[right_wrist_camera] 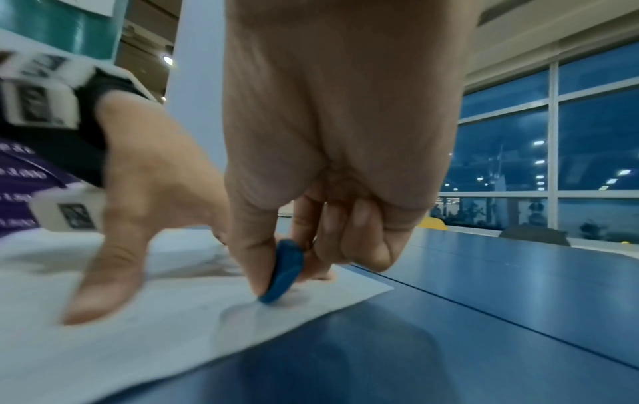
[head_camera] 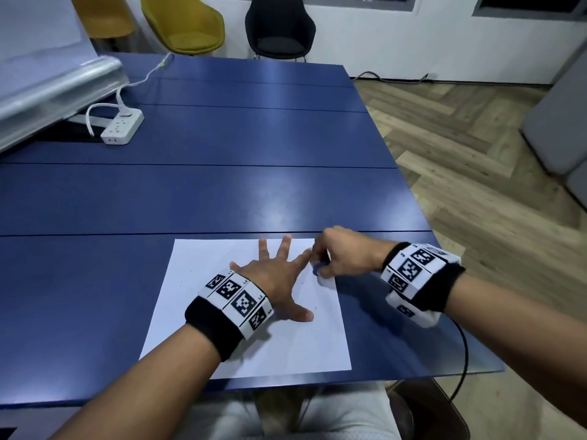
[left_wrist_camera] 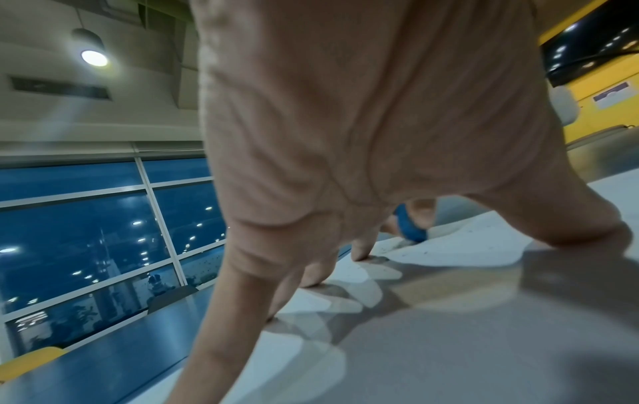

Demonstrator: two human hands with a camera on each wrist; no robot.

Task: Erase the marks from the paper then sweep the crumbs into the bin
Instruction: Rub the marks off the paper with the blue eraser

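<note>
Left hand (head_camera: 275, 277): fingers spread flat on paper (head_camera: 203, 315) | right hand (head_camera: 341, 254): pinches blue eraser (head_camera: 318, 268), tip on paper's far right | blue surface (head_camera: 222, 185)

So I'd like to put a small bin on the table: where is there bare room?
Free: the blue table between the white paper sheet and the white power strip, and the strip left of the sheet. Crowded: the sheet's far right corner, where the left hand presses flat and the right hand pinches the blue eraser.
</note>
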